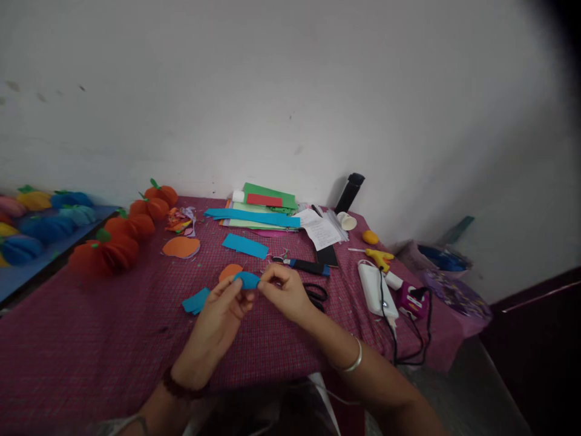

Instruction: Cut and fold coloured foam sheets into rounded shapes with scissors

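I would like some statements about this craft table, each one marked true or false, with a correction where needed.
1. The left hand and the right hand both pinch a blue paper piece. True.
2. The paper pumpkins on the table are green. False: they are orange, with green stems.
3. A black bottle stands by the wall. True.
4. The scissors lie left of the left hand. False: they lie beside the right hand.

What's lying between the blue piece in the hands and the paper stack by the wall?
Head view: a blue paper strip lies between the blue piece and the paper stack, with an orange cutout just behind the piece.
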Demonstrator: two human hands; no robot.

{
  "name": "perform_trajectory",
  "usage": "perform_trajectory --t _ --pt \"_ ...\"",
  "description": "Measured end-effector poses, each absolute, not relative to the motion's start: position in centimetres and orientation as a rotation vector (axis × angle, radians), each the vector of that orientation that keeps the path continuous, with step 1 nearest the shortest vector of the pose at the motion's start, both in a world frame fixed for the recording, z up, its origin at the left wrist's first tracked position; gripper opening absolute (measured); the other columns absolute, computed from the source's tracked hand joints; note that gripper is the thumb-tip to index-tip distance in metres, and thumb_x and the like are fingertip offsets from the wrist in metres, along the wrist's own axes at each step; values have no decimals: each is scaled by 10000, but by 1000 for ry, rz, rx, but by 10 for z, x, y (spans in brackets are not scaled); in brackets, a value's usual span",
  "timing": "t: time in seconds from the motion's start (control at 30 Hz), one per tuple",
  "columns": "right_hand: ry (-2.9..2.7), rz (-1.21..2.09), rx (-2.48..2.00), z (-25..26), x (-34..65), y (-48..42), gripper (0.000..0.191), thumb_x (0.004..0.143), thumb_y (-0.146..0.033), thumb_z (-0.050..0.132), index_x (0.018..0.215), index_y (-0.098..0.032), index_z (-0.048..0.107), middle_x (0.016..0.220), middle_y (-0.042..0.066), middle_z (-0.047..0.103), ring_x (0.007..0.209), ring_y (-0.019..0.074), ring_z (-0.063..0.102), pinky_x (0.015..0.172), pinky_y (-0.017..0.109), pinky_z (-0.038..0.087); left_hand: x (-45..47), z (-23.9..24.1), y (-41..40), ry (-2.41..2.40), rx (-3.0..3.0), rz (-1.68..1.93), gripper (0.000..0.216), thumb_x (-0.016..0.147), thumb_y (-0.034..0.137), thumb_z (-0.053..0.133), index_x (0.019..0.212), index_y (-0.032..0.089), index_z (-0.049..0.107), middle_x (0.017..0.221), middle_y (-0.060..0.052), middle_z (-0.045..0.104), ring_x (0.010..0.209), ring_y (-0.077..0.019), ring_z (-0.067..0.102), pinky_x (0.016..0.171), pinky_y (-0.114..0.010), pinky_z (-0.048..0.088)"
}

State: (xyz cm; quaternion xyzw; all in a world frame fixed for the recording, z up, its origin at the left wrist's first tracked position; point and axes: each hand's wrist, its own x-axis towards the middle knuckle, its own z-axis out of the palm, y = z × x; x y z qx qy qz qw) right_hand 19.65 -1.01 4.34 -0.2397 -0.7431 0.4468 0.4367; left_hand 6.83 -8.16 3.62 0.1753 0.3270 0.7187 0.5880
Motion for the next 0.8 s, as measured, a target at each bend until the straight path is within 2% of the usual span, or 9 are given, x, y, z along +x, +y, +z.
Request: perform_trajectory --t 0.1,0.17,0.3,0.4,0.47,0.53,0.8 --pt "-1679 1495 -549 40 194 -8 193 721 -300 678 634 -188 547 605 -28 536 556 116 462 573 253 371 63 38 -80 694 318 1603 175 686 196 820 756 139 670 655 16 665 521 -75 589 463 -149 488" --pt "-1673 1504 -554 39 194 -8 203 719 -312 683 636 -190 544 606 -29 536 562 116 462 577 253 375 61 38 -78 678 298 1577 142 734 218 789 739 142 669 657 8 673 525 -77 597 481 -153 508" --pt "-1936 1002 -565 42 198 -11 157 782 -222 596 635 -195 545 642 -8 551 619 134 502 617 269 386 58 36 -76 627 387 1578 219 762 356 767 772 151 689 746 -23 703 660 -126 653 621 -219 574" --pt "-2136 633 -546 43 201 -15 171 811 -176 547 642 -201 546 662 4 555 660 148 515 660 291 385 56 33 -77 678 500 1589 218 737 304 784 884 161 710 840 -32 711 743 -137 653 684 -236 564" --pt "-2166 590 -548 42 201 -16 171 813 -165 542 647 -204 553 663 4 556 667 149 516 671 295 386 56 32 -78 728 536 1594 230 713 243 795 914 173 709 860 -31 709 758 -138 648 689 -236 550" --pt "-2074 729 -570 42 200 -15 167 797 -164 559 635 -201 560 653 0 558 652 144 519 651 284 390 57 32 -79 760 556 1605 256 698 211 801 935 180 705 857 -25 703 755 -133 639 692 -236 536" --pt "-1234 1808 -650 32 192 -10 184 653 -275 739 627 -181 583 541 -36 585 519 102 507 573 240 412 61 31 -76 925 656 1725 349 629 156 826 945 188 681 847 4 690 756 -119 602 707 -223 478"
